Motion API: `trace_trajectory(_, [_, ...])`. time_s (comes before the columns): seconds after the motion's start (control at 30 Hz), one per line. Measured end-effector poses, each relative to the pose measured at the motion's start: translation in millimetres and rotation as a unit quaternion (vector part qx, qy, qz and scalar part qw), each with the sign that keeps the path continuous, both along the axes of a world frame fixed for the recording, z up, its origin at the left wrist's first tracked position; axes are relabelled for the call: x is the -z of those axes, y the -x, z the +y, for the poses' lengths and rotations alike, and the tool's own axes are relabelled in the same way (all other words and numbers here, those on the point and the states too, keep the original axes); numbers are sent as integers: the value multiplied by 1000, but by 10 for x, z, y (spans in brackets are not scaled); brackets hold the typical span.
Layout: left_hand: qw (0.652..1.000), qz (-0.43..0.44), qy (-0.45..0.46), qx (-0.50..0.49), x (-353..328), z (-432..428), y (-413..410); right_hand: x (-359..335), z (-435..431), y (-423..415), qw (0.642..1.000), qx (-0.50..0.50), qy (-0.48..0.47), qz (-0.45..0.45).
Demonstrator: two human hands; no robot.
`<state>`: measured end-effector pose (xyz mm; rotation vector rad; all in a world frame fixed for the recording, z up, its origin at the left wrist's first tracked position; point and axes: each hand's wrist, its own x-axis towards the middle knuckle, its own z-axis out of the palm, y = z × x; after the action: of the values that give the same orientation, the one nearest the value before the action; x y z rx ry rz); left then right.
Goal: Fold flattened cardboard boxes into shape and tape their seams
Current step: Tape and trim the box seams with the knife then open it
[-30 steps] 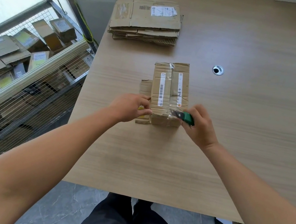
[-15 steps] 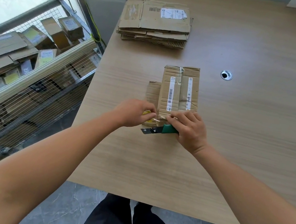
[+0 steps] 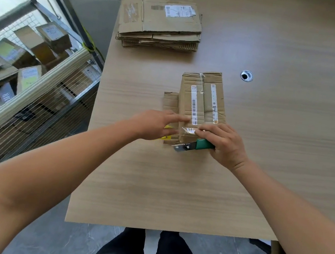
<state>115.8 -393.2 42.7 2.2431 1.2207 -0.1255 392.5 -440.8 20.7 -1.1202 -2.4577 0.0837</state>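
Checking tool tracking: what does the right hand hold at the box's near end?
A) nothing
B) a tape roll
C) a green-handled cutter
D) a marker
C: the right hand holds a green-handled cutter at the near end of the box.

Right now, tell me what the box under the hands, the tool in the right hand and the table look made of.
Box: matte brown cardboard, creased, ragged flap edges.
Tool: green handle looks plastic; grey shiny front looks metal.
Table: matte wood-grain pattern, probably laminate, though solid wood is possible.
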Motion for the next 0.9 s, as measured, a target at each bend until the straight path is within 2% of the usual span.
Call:
trace_trajectory(0.13, [1000,6,-20,21,57,16,-33,-126,-307,104,991,104,56,57])
trace_trajectory(0.2, [999,0,-30,23,68,15,-32,-136,-653,271,961,219,91,144])
trace_trajectory(0.23, [999,-3,-31,22,68,19,-26,-146,-832,394,922,291,147,207])
trace_trajectory(0.3, [999,-7,-30,26,72,18,-7,-162,-1055,680,797,383,319,343])
trace_trajectory(0.33, [999,-9,-27,28,65,16,1,-159,-1114,807,743,391,376,391])
trace_trajectory(0.37, [999,-12,-25,29,59,20,7,-156,-1141,909,719,392,405,407])
trace_trajectory(0.53, [998,-44,-27,19,32,14,2,-212,-1075,1188,723,377,427,390])
trace_trajectory(0.77, [996,-85,33,10,-7,12,55,-241,-961,1226,752,371,457,297])
trace_trajectory(0.9, [994,-79,71,23,-59,57,74,-279,-972,1268,752,372,462,288])
